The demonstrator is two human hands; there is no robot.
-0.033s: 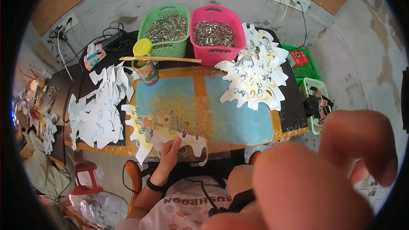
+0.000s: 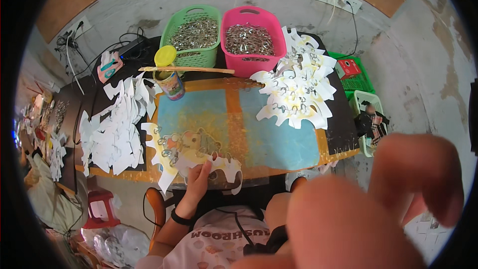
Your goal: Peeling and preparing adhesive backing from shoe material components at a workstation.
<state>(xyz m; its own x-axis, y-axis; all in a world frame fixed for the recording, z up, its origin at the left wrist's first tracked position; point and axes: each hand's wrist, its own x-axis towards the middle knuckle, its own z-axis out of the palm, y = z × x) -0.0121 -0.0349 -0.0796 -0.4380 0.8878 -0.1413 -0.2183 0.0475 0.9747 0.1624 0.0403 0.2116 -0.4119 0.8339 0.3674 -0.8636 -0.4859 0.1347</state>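
My left hand (image 2: 198,182) pinches the near edge of a white cut-out paper piece (image 2: 226,168) at the table's front edge, thumb on top. Yellowish smears and several bent metal loops (image 2: 173,154) lie on that piece and beside it. My right hand (image 2: 358,214) looms large and blurred at the lower right, close to the camera, its fingers bent and apart with nothing visible between them. Left of the work mat (image 2: 199,109) lies a heap of plain white cut-outs (image 2: 117,139). On the right, cut-outs with metal loops and yellow smears (image 2: 298,89) are piled up.
At the back stand a green basket (image 2: 211,57) and a pink basket (image 2: 254,65), both full of small silver metal pieces. A flat stick (image 2: 199,70) lies across an open can (image 2: 172,87). Tissues (image 2: 109,67) sit at the back left, baskets (image 2: 366,99) at the right.
My right hand has shifted slightly left and down near the camera. The left hand and the paper piece stay in place.
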